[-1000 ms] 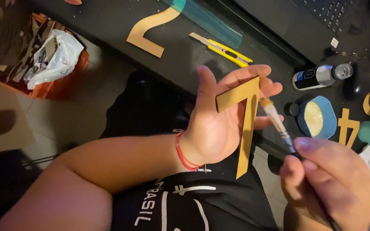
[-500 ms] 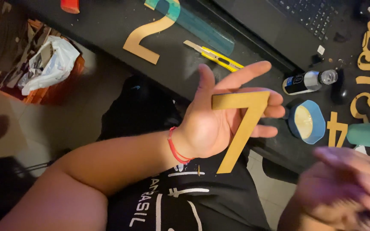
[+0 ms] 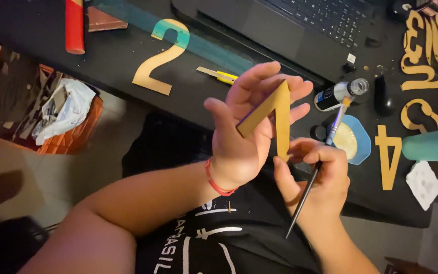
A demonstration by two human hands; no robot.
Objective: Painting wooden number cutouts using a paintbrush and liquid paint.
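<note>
Above the lap, left hand [image 3: 247, 132] half-open cradling cardboard seven [image 3: 275, 114], right hand [image 3: 315, 175] seemingly pinching paintbrush [image 3: 325, 147]

Cutout seven [image 3: 275, 114] in left hand [image 3: 244, 137]

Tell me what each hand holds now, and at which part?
The left hand holds the gold cut-out seven by its upper part. The right hand holds a thin paintbrush at mid-handle and touches the seven's lower tip.
</note>
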